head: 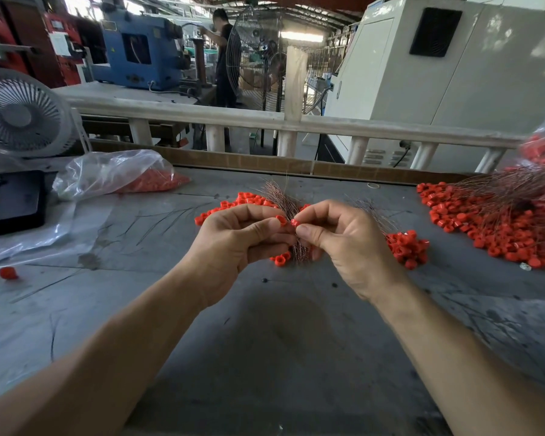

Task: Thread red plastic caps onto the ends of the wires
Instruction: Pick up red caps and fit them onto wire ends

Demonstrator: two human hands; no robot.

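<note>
My left hand (236,240) grips a bundle of thin copper wires (280,196) and pinches a red plastic cap (281,219) at its fingertips. My right hand (340,243) pinches a second red cap (294,222) between thumb and forefinger, right beside the first. More wires fan out behind my right hand (372,212). Loose red caps (246,199) lie on the table behind my hands, and a clump of caps (406,247) sits just right of my right hand. A few caps (280,259) lie under my hands.
A large heap of red caps with wires (501,225) covers the table's right side. A clear bag of caps (123,174) lies at the left, near a fan (22,114) and a black tray (10,199). One stray cap (8,273) sits far left. A railing (265,121) borders the table's far edge.
</note>
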